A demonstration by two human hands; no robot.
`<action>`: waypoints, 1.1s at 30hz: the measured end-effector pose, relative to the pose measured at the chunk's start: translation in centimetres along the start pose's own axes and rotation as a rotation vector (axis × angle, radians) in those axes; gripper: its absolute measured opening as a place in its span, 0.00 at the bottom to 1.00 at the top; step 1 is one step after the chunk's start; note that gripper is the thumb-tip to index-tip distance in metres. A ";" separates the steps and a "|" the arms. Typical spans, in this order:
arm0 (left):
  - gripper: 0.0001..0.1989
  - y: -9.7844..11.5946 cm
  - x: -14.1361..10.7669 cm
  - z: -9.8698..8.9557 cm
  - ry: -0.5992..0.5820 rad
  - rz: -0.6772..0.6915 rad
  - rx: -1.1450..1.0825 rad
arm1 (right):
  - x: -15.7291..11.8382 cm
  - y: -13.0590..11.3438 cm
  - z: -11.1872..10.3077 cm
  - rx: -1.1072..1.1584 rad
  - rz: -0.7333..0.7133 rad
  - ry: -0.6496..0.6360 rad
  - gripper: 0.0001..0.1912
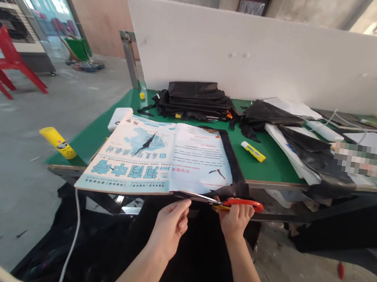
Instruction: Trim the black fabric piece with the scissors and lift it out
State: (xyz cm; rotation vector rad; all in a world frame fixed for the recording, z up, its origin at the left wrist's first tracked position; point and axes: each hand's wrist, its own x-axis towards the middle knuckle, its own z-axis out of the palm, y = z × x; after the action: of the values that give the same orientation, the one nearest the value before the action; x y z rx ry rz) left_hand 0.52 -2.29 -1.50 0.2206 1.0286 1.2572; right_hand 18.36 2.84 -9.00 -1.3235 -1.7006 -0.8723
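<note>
Your right hand [235,220] is closed around the red handles of a pair of scissors [232,202], whose blades run along the near edge of the green desk [270,166], just under the near edge of an open booklet [160,160]. Your left hand [172,222] sits just beside it, fingers pinched on black sheet material [192,251] that hangs down from that same edge. The booklet lies across the near-left corner, with a black sheet showing along its right side. A yellow-capped glue stick [253,151] rests on bare green to the right of it, and another yellow tube [57,142] juts out past the left edge. A pile of folded black sheets [195,100] sits at the far edge against a white partition board [276,57]; more black and white sheets crowd the right end. A white cable [71,237] dangles off the near-left corner. Beyond the desk's left edge lies a grey concrete floor [1,168] with a red plastic chair [6,59] well apart from the desk.
</note>
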 end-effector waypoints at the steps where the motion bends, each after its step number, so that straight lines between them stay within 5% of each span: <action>1: 0.14 0.0 0.0 0.0 0.004 -0.003 -0.003 | 0.0 0.0 0.1 0.006 -0.004 0.006 0.13; 33: 0.15 0.0 0.0 0.4 0.035 -0.128 -0.124 | -0.5 0.5 0.7 0.088 -0.002 0.003 0.12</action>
State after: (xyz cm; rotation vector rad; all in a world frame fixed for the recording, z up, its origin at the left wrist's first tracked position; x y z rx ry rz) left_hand 0.86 -2.13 -1.29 0.0370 0.9760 1.2071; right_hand 18.76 3.36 -9.79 -1.2615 -1.7180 -0.7913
